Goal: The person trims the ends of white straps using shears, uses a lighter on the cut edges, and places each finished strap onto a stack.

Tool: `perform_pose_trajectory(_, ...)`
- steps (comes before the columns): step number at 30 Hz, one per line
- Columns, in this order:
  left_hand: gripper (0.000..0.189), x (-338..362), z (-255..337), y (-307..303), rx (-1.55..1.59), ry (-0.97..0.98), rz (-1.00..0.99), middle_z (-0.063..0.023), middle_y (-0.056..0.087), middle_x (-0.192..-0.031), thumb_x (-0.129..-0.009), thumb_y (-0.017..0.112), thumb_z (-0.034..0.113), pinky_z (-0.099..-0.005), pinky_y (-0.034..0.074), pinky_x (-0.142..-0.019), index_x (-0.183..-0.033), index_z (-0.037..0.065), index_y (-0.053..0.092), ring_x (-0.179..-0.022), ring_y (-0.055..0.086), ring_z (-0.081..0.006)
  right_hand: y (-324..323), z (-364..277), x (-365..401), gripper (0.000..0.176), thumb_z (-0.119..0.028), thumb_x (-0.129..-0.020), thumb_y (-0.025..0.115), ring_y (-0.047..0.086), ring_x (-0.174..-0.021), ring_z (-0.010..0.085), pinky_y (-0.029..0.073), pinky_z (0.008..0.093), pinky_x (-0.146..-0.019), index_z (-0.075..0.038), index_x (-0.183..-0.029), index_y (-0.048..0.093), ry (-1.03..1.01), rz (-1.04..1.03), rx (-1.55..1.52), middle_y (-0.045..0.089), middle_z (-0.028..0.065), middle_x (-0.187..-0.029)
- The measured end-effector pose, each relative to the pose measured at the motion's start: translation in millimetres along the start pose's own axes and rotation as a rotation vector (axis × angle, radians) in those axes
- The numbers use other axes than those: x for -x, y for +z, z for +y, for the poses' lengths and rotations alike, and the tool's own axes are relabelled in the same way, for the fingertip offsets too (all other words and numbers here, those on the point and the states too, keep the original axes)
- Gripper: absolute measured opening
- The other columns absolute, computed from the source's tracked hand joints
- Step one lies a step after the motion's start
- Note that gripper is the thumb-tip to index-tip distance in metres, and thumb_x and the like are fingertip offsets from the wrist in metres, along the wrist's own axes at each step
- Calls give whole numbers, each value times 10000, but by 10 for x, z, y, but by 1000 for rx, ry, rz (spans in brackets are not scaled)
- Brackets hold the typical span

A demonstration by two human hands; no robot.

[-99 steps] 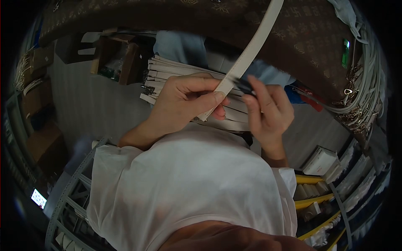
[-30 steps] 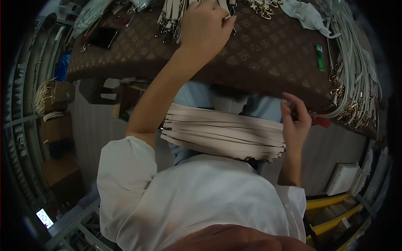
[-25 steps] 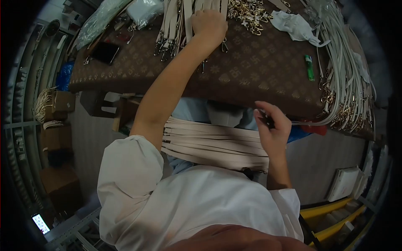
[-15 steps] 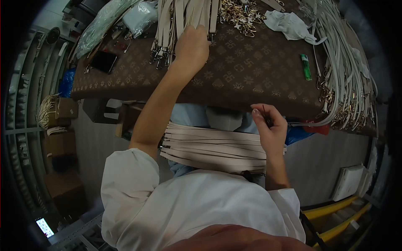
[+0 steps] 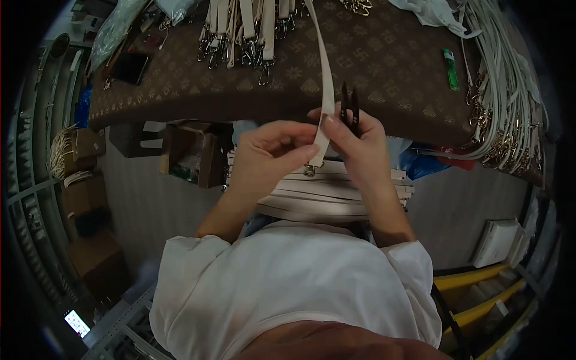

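Observation:
A long beige strap (image 5: pixel 326 78) runs from the table down to between my hands, its lower end fitted with a small metal piece (image 5: pixel 309 170). My left hand (image 5: pixel 270 153) pinches the strap's edge just above that metal piece. Thumb and fingers of my right hand (image 5: pixel 359 135) grip the strap a little higher up. The same hand also holds a dark tool with two pointed prongs (image 5: pixel 345 103), its tips aimed away from me; its handle is hidden in the palm. Across my lap, under the hands, lies a bundle of beige straps (image 5: pixel 318 207).
Straps with metal clasps (image 5: pixel 246 36) lie on the brown patterned tablecloth (image 5: pixel 198 78). A phone (image 5: pixel 130 67) is at left, a green lighter (image 5: pixel 451 69) at right. More straps (image 5: pixel 498 90) hang over the right edge. An open cardboard box (image 5: pixel 204 157) stands below the table.
My left hand has come back from the strap pile to above my lap, bringing one strap with it. My right hand has moved left and now grips that strap too. The view has tilted down.

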State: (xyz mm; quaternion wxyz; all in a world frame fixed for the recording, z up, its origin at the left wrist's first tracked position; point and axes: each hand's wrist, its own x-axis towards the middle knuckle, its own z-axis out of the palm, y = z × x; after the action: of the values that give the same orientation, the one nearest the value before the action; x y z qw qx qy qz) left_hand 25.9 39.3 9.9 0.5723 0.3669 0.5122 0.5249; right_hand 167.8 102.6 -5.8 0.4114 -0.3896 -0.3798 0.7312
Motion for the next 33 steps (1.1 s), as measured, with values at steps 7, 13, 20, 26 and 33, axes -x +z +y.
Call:
perform_pose_trajectory(7,197,163,-214,-79,-98,115,-1,-54,608,-821,-765,598,9,-202,445,-664,-961,-7,587,-740,555,-80,145,86,-6,127,-113,-772,627,512,-622,61,421,193,-575,5,-815,605,249,-147,-146,577,12,-716)
perform_pose_trajectory(13,161,202,-131,-193,28,-155,-70,-54,599,-851,-808,552,41,-208,444,-697,-957,-16,569,-767,551,-82,181,128,-12,108,-101,-761,631,494,-608,56,404,188,-557,-7,-753,579,155,-144,-119,548,-2,-677)
perform_pose_trajectory(20,235,270,-74,-204,127,-183,-119,-78,591,-911,-799,507,-2,-247,446,-723,-1032,-30,516,-802,567,-125,230,69,-156,116,-104,-752,642,435,-581,29,360,177,-527,-34,-700,565,200,-105,6,506,-40,-606)
perform_pose_trajectory(26,229,257,-118,-195,112,-71,-26,-60,563,-934,-856,482,54,-199,446,-689,-1071,-26,491,-782,561,-95,319,84,-73,169,-151,-777,628,431,-593,29,363,183,-528,-10,-708,564,82,-120,208,491,-43,-602)
perform_pose_trajectory(33,213,282,-114,-248,106,-52,55,-67,588,-841,-854,484,41,-197,461,-648,-1035,-54,545,-742,574,-98,124,90,-35,204,-118,-751,638,464,-591,86,385,202,-525,10,-908,614,-511,-24,585,504,34,-668)
